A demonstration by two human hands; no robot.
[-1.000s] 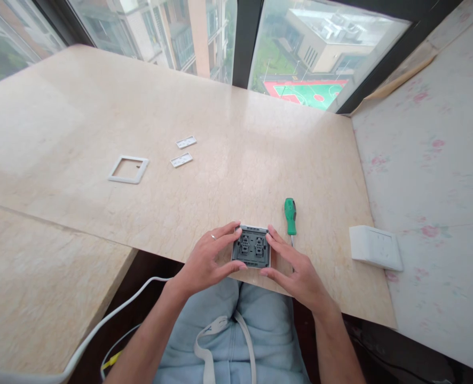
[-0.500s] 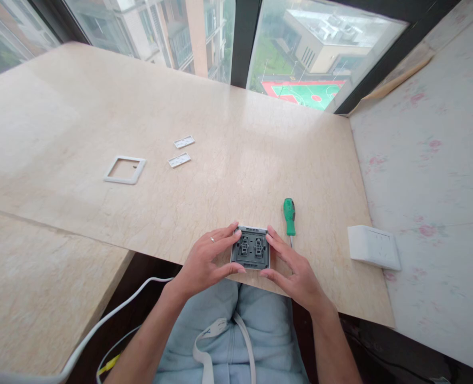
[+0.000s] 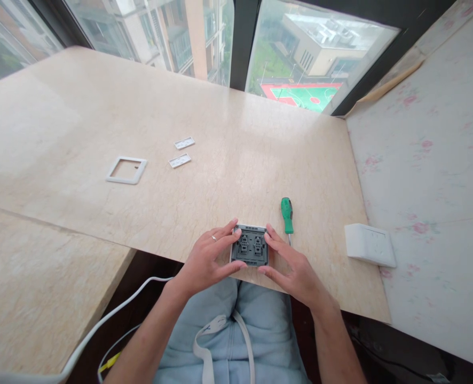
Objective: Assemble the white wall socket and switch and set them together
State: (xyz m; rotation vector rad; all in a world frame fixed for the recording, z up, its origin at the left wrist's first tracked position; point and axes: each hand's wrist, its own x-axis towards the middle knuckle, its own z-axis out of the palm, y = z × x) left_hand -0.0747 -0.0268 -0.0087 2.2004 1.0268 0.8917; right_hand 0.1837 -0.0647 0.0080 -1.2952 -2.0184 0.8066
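Observation:
A wall switch (image 3: 250, 253) with its dark grey inner face upward and a white edge lies at the front of the counter. My left hand (image 3: 212, 253) grips its left side, thumb at the lower corner and fingers along the upper left. On the opposite side my right hand (image 3: 292, 266) holds the right edge in the same way. Just beyond my right hand rests a green-handled screwdriver (image 3: 286, 215), its shaft pointing toward me. Farther off are two white switch rockers (image 3: 180, 160) and a square white cover frame (image 3: 126, 170).
A white socket box (image 3: 370, 244) sits against the papered wall at the right. Windows border the far side of the stone-look counter (image 3: 228, 186). Below its front edge, a white cable (image 3: 112, 312) runs past my left arm.
Both hands keep hold of the wall switch, in nearly the same grip. The view has shifted very slightly; the loose parts and screwdriver lie as before.

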